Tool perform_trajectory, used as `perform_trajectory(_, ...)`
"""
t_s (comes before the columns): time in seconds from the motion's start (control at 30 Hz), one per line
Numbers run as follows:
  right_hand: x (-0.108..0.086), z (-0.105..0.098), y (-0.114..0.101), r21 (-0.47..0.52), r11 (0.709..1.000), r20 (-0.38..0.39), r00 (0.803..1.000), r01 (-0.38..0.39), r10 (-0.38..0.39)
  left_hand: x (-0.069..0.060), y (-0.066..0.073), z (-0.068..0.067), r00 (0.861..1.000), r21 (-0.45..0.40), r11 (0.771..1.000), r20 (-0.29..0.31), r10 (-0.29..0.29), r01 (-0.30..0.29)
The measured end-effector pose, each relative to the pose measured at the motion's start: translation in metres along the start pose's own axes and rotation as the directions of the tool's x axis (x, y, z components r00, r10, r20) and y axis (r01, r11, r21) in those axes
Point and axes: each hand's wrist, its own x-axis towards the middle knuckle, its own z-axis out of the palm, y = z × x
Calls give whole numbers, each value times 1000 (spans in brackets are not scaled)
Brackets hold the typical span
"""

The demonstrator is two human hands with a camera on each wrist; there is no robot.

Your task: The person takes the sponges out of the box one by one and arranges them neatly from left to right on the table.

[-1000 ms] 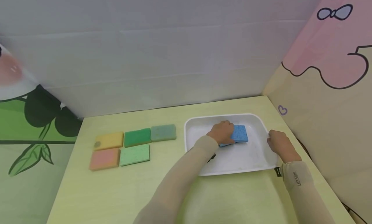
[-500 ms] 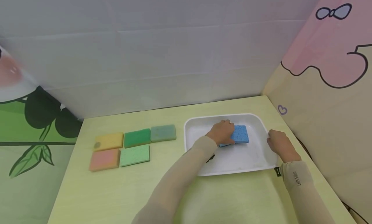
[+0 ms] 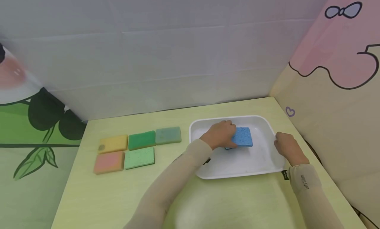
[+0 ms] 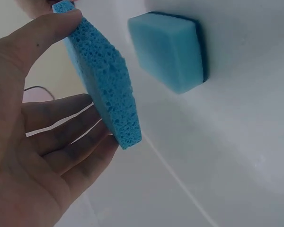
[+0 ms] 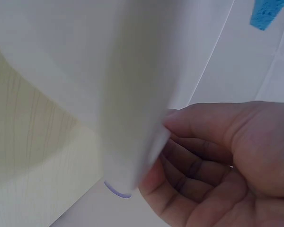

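Observation:
My left hand (image 3: 219, 135) pinches a blue cellulose sponge (image 3: 243, 137) between thumb and fingers, above the left-middle of a white tray (image 3: 240, 168). The left wrist view shows the held sponge (image 4: 106, 80) on edge, its porous side facing the camera. Below it, a second, thicker light-blue sponge (image 4: 163, 49) with a dark scouring layer lies in the tray; in the head view it is mostly hidden. My right hand (image 3: 291, 149) grips the tray's right rim, the thumb (image 5: 199, 120) on one side and curled fingers on the other.
Left of the tray, several sponges lie in two rows on the pale table (image 3: 118, 202): yellow (image 3: 113, 144), dark green (image 3: 142, 140), grey-green (image 3: 168, 135), pink-orange (image 3: 109, 162) and light green (image 3: 139, 158). A grey-white wall stands behind; a printed one borders the right.
My left hand has shifted slightly left with the blue sponge, which now appears lifted and tilted a little more. My right hand stays on the tray's rim.

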Motion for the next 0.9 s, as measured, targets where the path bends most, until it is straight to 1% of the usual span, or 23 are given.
perform_trajectory(0.17,-1,-2,-3,2,1000,14,1000,-7,7,-25,-10,-13,1000,-4,1000,-20,-8,8)
perform_trajectory(0.37,-3,-3,-3,4,1000,19,1000,-12,12,-53,-23,-27,999,13,999,-12,-29,30)
perform_trajectory(0.47,-3,-2,-2,1,1000,23,1000,-12,12,-63,-30,-29,999,5,999,-11,-45,45)
perform_trajectory(0.67,-2,-2,-2,-22,1000,15,1000,7,-7,-82,-44,-29,996,-49,995,-3,-90,89)
perform_trajectory(0.8,-2,-2,-2,-18,1000,20,1000,16,-15,-98,-55,-32,991,-63,989,-21,-132,130)
perform_trajectory(0.9,-2,-3,-1,-33,999,14,1000,26,-25,-109,-65,-33,987,-67,986,-38,-157,155)
